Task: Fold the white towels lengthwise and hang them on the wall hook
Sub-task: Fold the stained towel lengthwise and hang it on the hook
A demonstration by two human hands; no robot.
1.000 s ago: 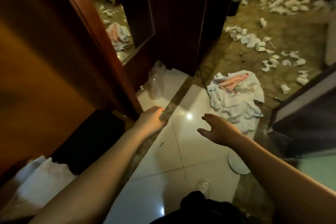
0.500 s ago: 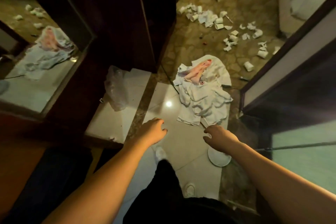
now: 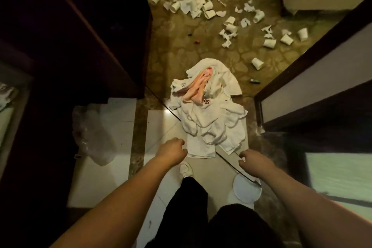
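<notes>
Reaching for the towels
Left hand (image 3: 172,151) and right hand (image 3: 254,160), loosely curled, empty, approach white towels (image 3: 209,123) at twelve o'clock; gripping one comes next.

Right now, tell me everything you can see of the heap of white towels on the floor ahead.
The heap of white towels lies crumpled and unfolded on the floor, straddling the edge where pale glossy tiles meet brown patterned flooring. It looks like soft terry cloth, several pieces overlapping; two show small embroidered logos. A peach-pink cloth lies bunched on its far part. A flat folded piece forms its near edge. The left hand and right hand hover just short of it, apparently holding nothing.
</notes>
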